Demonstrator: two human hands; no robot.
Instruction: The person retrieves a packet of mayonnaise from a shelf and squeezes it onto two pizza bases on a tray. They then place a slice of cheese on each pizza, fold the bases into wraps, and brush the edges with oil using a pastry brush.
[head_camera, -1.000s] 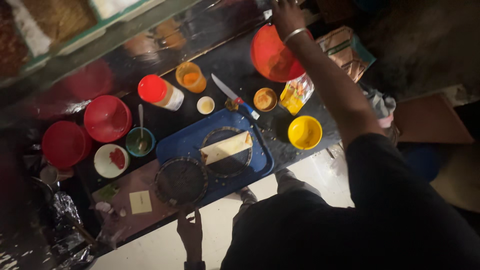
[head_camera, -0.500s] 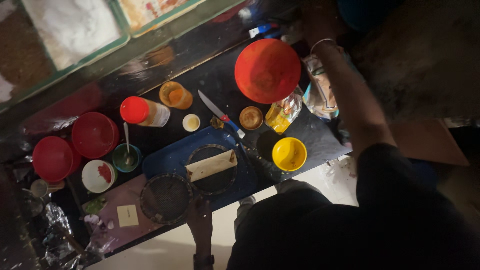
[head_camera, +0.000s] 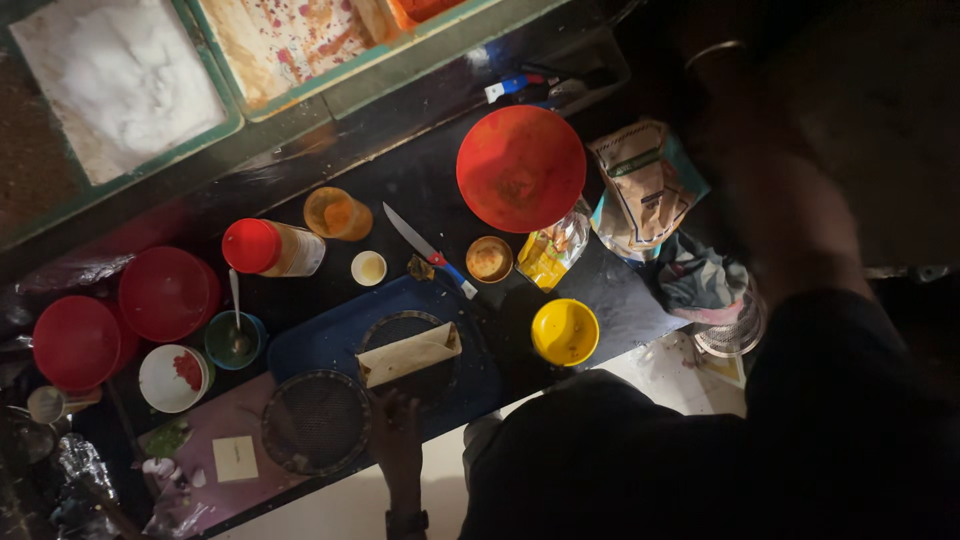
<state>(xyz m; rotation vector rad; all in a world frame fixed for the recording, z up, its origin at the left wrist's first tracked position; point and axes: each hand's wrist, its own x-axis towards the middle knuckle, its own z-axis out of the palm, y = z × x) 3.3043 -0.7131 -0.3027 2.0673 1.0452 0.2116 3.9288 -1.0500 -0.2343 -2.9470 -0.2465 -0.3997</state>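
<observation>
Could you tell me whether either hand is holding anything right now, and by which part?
The left hand rests at the blue tray's near edge, gripping nothing visible. The right hand is out of view in the dark.

Dark tabletop (head_camera: 420, 195), dimly lit. On it: blue tray (head_camera: 320, 345); large red bowl (head_camera: 520, 168); yellow bowl (head_camera: 565, 332); kitchen knife (head_camera: 430, 250) with blue-and-red handle; red-capped bottle (head_camera: 272, 248) lying on its side; orange cup (head_camera: 337, 213); small white cup (head_camera: 369, 268); stacked red bowls (head_camera: 120, 320); white dish (head_camera: 172, 378) with red sauce; round wire-mesh sieve (head_camera: 315, 422) partly over the tray edge; crumpled paper bag (head_camera: 645, 185).
</observation>
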